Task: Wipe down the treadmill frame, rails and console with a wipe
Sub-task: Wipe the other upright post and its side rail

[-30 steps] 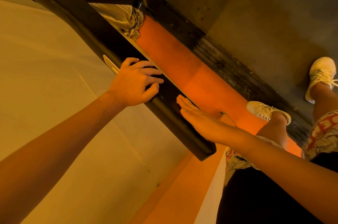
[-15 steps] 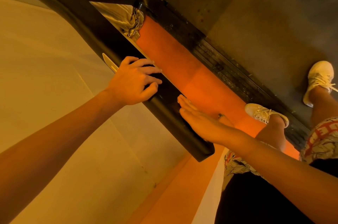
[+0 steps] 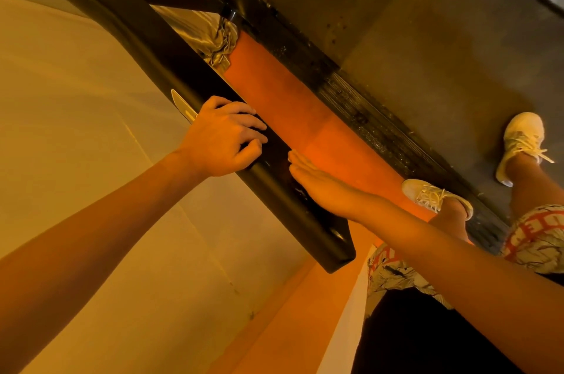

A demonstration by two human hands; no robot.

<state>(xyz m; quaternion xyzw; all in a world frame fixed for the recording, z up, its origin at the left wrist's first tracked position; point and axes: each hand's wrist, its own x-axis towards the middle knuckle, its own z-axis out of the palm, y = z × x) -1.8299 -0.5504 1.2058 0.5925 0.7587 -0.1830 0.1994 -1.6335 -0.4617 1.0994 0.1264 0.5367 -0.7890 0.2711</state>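
A black treadmill handrail (image 3: 308,221) runs diagonally from the upper left to its blunt end at lower centre. My left hand (image 3: 219,138) lies across the rail near a pale label (image 3: 183,106), fingers bent over the top to the far edge and thumb tucked against the rail. My right hand (image 3: 317,184) is just below it on the same rail, seen edge-on, fingers straight and together, pressing flat on the rail's far side. No wipe shows in either hand; anything under the palms is hidden.
A pale wall (image 3: 76,99) fills the left. Beyond the rail lie an orange floor strip (image 3: 290,105), the ribbed black side rail (image 3: 360,111) and the dark belt (image 3: 427,38). A crumpled shiny cloth (image 3: 219,44) sits by the upright. My white shoes (image 3: 433,195) stand at the right.
My left hand's fingers have curled slightly tighter on the rail. My right hand stays flat in the same spot. The view has shifted a little.
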